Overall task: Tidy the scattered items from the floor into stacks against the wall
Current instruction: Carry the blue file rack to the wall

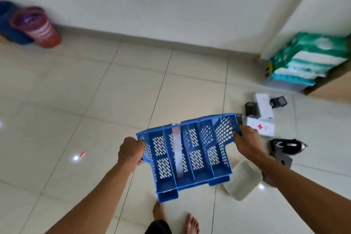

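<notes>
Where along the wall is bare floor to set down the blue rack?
Both hands, left hand and right hand, grip the blue rack. Bare floor runs along the wall between the red basket and the green packs. The floor is crowded at right around the white boxes.

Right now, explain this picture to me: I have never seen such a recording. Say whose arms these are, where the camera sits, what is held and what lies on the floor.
There is no machine here. A person wears one camera on the head, looking forward and down, so the two bare arms are that person's own. The left hand and the right hand grip opposite ends of a blue perforated plastic file rack, lifted above the tiled floor; the fingers curl round its edges. On the floor to the right lie white boxes, one with a red cross, small dark mesh holders, a black iron and a pale dish. Baskets stand by the wall on the left, and green-and-white packs are stacked on the right.
</notes>
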Demonstrator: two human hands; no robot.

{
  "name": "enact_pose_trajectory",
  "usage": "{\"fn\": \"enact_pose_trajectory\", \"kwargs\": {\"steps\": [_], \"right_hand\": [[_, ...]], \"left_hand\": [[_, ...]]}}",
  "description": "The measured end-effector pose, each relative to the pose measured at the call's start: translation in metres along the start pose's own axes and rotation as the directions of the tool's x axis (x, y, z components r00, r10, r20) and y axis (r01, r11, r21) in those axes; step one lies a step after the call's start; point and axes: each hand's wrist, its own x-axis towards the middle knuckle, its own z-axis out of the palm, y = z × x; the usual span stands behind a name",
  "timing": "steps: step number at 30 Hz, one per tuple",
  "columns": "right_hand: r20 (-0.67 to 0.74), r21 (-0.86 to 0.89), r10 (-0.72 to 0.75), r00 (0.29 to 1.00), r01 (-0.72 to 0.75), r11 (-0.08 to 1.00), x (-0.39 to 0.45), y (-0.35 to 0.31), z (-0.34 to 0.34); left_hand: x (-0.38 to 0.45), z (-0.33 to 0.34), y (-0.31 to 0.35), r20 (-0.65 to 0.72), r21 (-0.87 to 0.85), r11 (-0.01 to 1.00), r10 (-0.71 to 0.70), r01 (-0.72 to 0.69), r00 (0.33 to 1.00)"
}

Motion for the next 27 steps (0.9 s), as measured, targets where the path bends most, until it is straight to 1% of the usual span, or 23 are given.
{"fn": "enact_pose_trajectory", "kwargs": {"steps": [3,6,8,14,17,19,23,27], "right_hand": [[-0.053,0.002,-0.009,0.999,0.010,1.000,0.015,-0.016,-0.053],[-0.095,0.052,0.027,0.995,-0.022,0.998,0.048,-0.027,-0.092],[-0.102,0.083,0.052,0.993,-0.043,0.996,0.072,-0.033,-0.109],[-0.187,0.120,0.149,0.971,-0.128,0.984,0.139,-0.050,-0.153],[-0.224,0.174,0.222,0.949,-0.185,0.967,0.172,-0.050,-0.172],[-0.224,0.221,0.277,0.934,-0.228,0.948,0.199,-0.046,-0.186],[-0.189,0.333,0.391,0.901,-0.315,0.889,0.272,-0.026,-0.210],[-0.152,0.354,0.431,0.889,-0.358,0.864,0.353,-0.004,-0.229]], "left_hand": [[0.001,-0.009,0.065,0.056,0.038,0.996,0.079,-0.081,0.995],[0.010,-0.009,0.137,0.141,0.102,0.983,0.137,-0.152,0.981],[0.019,-0.007,0.182,0.199,0.135,0.970,0.176,-0.205,0.964],[0.045,0.017,0.298,0.299,0.202,0.926,0.251,-0.319,0.920],[0.055,0.040,0.350,0.321,0.208,0.917,0.263,-0.339,0.910],[0.064,0.061,0.385,0.341,0.221,0.910,0.266,-0.351,0.902],[0.090,0.114,0.457,0.364,0.248,0.900,0.258,-0.360,0.895],[0.120,0.171,0.524,0.395,0.278,0.899,0.214,-0.338,0.894]]}}
